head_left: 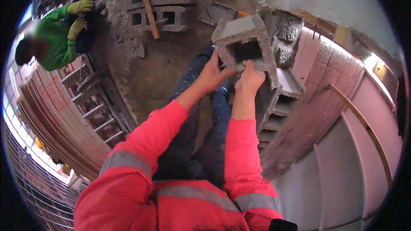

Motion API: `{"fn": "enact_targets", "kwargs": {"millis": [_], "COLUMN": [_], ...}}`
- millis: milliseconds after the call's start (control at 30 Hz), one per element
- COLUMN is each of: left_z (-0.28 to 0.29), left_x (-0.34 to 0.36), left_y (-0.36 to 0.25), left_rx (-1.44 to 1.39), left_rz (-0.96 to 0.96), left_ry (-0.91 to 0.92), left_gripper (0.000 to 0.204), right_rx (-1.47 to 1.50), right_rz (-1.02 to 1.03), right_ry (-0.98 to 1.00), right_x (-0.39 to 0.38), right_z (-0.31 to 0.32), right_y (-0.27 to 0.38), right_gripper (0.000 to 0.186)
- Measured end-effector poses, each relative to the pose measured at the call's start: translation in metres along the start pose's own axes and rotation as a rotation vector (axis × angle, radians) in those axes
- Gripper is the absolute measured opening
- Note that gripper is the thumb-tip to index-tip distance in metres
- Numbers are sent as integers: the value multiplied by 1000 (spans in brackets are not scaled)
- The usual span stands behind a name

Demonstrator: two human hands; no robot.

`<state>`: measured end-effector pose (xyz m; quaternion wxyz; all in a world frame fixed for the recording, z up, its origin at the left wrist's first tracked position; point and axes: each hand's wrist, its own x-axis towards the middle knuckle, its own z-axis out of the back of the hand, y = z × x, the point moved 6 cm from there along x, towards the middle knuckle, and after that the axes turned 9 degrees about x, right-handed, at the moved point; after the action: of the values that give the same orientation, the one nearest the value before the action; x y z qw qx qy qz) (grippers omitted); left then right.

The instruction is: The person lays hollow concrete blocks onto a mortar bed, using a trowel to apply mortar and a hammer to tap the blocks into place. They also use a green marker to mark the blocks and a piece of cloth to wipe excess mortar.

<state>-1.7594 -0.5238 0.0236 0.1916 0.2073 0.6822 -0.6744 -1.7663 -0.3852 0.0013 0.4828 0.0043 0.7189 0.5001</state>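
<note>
A grey hollow concrete block (244, 26) sits tilted before me, its dark opening turned up toward me. My left hand (212, 76) grips its near left corner, with the fingers around the side and the thumb stretched along the near edge. At the near wall of the same block, my right hand (250, 80) is closed, gripping the rim beside the opening. Part of each hand's fingers is hidden by the block. More hollow blocks (286, 102) stand in a row just right of my hands and run down toward me.
A hammer (150, 17) lies across stacked concrete blocks (180, 10) at the far side. At left, a person in green (55, 42) with yellow gloves crouches near a ladder (96, 110) and stacked sheets (60, 115). A wooden strip (364, 124) leans at right by a block wall (329, 77).
</note>
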Motion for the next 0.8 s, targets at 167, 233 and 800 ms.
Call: {"fn": "enact_targets", "kwargs": {"millis": [167,233,800], "left_z": [138,202,391], "left_x": [-176,-234,-344], "left_y": [3,1,159], "left_rx": [421,565,492], "left_rz": [330,472,824], "left_ry": [-61,-243,-188], "left_gripper": [63,56,46], "right_rx": [-179,-229,-271], "right_rz": [-187,-58,-207], "right_ry": [84,104,87], "right_x": [-60,-82,-111], "right_z": [-11,-18,-125], "right_y": [3,-4,-83], "right_gripper": [27,27,29]}}
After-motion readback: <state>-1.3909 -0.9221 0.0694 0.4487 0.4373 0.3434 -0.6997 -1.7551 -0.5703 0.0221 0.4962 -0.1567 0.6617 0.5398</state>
